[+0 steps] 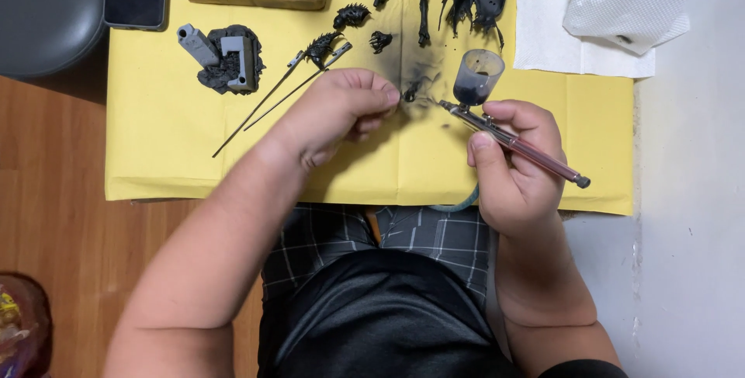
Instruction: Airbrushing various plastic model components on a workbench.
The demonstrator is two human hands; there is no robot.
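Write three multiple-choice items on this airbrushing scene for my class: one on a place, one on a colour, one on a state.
1. Where does the airbrush's grey paint cup sit?
A. on top of the tool, near the nozzle
B. under the tool
C. at the rear end

2. What colour is the paper sheet covering the table?
A. white
B. yellow
C. blue

3. What is the left hand doing?
A. lying flat
B. pinching a small black painted part
C. gripping the two thin metal rods

Answers: 1 A, the cup stands above the slim metal airbrush in the right hand; 2 B, the sheet is yellow; 3 B, its fingertips close on the part.
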